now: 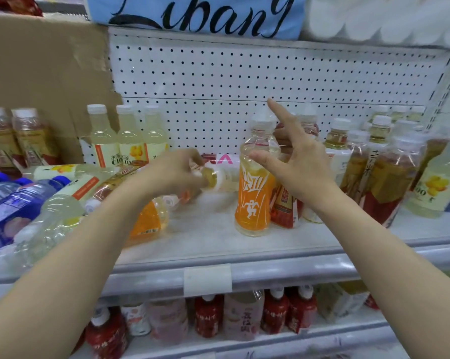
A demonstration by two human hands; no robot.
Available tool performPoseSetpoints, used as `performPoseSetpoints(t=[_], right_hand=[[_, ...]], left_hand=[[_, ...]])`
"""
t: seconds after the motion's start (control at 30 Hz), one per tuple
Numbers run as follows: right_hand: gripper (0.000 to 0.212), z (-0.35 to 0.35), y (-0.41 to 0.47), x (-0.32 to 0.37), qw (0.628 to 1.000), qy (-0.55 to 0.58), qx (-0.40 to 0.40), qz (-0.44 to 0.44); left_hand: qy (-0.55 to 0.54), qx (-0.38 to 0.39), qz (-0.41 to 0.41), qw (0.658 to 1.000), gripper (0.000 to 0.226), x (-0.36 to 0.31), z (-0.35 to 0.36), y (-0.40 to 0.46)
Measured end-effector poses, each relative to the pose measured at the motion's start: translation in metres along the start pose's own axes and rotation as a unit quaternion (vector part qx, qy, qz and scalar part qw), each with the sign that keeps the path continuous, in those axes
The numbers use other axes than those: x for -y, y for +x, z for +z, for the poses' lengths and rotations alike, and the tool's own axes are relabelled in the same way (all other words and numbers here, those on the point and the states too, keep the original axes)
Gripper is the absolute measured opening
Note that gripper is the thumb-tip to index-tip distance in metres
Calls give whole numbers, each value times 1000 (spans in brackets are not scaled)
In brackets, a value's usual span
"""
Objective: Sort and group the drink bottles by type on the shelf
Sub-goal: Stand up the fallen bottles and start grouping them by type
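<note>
An orange drink bottle (255, 195) stands upright in the middle of the white shelf (218, 244). My right hand (293, 161) hovers just right of its neck with fingers spread, holding nothing. My left hand (174, 172) is curled over a pale yellow bottle (223, 180) that lies on its side behind the orange one; the grip is blurred. A second orange bottle (148, 218) lies under my left forearm, and a brown tea bottle (115, 182) lies beside it.
Pale lemon bottles (130, 141) stand at the back left, with blue-labelled bottles (8, 200) lying at the far left. Red-and-gold tea bottles (389, 177) crowd the right side. A perforated back panel (244, 81) closes the shelf. Red and pink bottles (244, 314) fill the shelf below.
</note>
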State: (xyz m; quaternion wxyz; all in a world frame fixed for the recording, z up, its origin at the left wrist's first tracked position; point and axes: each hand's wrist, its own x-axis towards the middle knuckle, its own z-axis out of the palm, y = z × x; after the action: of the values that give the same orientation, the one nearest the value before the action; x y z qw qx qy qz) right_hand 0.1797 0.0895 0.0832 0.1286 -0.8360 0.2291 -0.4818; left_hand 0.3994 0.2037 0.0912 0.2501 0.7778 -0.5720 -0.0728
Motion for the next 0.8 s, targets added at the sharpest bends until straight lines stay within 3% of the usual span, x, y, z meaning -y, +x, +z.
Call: performPoseSetpoints(t=[0.1, 0.17, 0.5, 0.67, 0.8], right_hand=[[86, 1, 0, 0, 1000, -16, 0, 1], [86, 2, 0, 0, 1000, -21, 1, 0], [86, 0, -3, 0, 1000, -30, -1, 4], [98, -2, -5, 1, 989, -147, -3, -29], [116, -10, -4, -2, 977, -210, 30, -30]], left_hand=[[-88, -137, 41, 986, 28, -11, -32, 15], [-118, -159, 72, 977, 24, -25, -37, 24], [-235, -49, 108, 965, 32, -21, -24, 34], [-304, -9, 100, 947, 65, -10, -21, 21], [-274, 90, 30, 957, 77, -3, -14, 26]])
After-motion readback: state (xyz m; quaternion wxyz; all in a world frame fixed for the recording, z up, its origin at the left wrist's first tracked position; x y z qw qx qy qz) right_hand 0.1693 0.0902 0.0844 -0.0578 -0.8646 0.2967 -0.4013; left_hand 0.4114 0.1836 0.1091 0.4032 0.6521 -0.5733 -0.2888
